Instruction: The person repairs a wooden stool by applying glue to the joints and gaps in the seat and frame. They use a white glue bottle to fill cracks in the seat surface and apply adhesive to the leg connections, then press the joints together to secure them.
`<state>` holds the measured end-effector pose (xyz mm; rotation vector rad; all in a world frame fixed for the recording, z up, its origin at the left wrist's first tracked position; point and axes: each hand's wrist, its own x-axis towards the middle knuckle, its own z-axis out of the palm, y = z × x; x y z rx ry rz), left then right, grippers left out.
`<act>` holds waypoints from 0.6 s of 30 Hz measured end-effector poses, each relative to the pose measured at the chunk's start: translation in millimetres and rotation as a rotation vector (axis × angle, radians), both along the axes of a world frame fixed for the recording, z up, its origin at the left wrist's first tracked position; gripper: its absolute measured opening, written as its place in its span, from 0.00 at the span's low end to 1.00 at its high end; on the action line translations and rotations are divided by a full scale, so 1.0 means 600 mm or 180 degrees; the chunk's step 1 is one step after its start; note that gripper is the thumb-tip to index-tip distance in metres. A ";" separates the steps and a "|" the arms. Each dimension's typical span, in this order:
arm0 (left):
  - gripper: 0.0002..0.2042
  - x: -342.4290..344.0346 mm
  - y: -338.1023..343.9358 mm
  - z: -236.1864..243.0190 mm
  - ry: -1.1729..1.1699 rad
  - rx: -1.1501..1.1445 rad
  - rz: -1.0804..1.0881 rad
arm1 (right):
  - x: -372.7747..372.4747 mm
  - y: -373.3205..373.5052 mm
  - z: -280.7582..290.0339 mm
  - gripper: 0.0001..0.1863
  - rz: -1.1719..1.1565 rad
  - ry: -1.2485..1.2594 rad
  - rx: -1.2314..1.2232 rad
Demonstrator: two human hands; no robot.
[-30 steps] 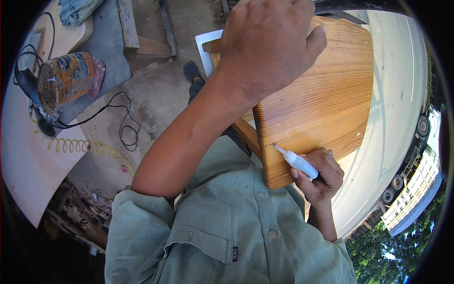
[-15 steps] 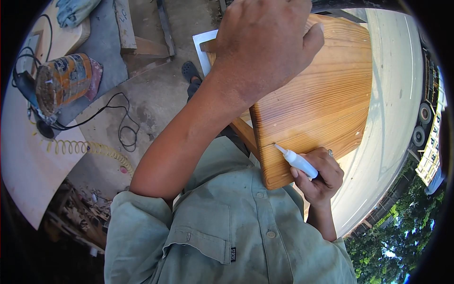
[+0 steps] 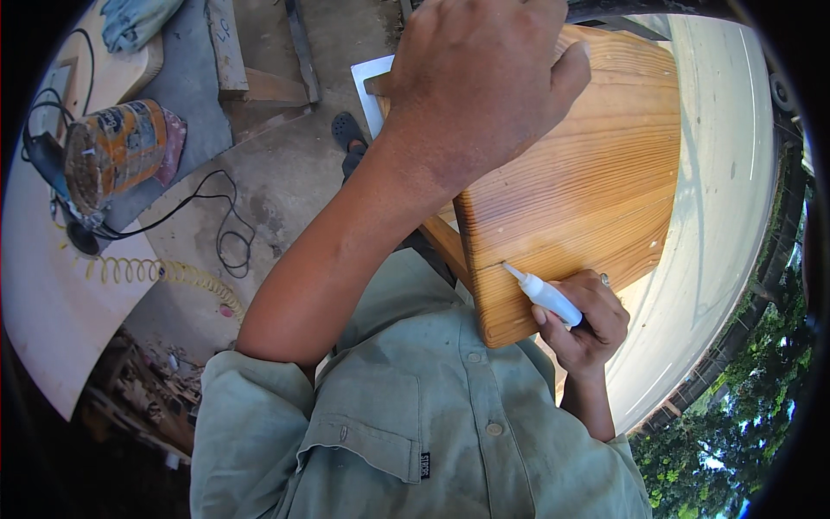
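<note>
A reddish-brown grained wooden panel (image 3: 596, 147) with rounded corners lies under both hands. My right hand (image 3: 581, 324) grips a small white squeeze bottle (image 3: 553, 301) at the panel's lower part, its thin nozzle angled up-left, tip at a fine line or mark on the wood near the left edge. My left hand (image 3: 475, 86) is over the upper part of the panel, back of the hand up and thumb apart; its other fingertips are out of sight at the top edge, so their hold is unclear.
To the left, a dirty orange can (image 3: 121, 151), black cords, a coiled yellow hose (image 3: 181, 272) and folded cloth (image 3: 138, 22) surround pale boards (image 3: 69, 329). A dark shoe (image 3: 346, 131) is on the concrete floor beyond my forearm. A road and trees lie right.
The truck on the road has moved up the picture and almost out of sight, leaving a wheel showing. My hands, the bottle and the panel stay nearly still.
</note>
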<state>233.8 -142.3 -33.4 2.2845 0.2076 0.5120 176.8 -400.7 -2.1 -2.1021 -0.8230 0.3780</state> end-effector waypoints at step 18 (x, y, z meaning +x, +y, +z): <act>0.12 0.001 -0.003 0.000 -0.0177 0.0051 0.0103 | 0.003 -0.013 -0.005 0.14 -0.0203 -0.0038 -0.0035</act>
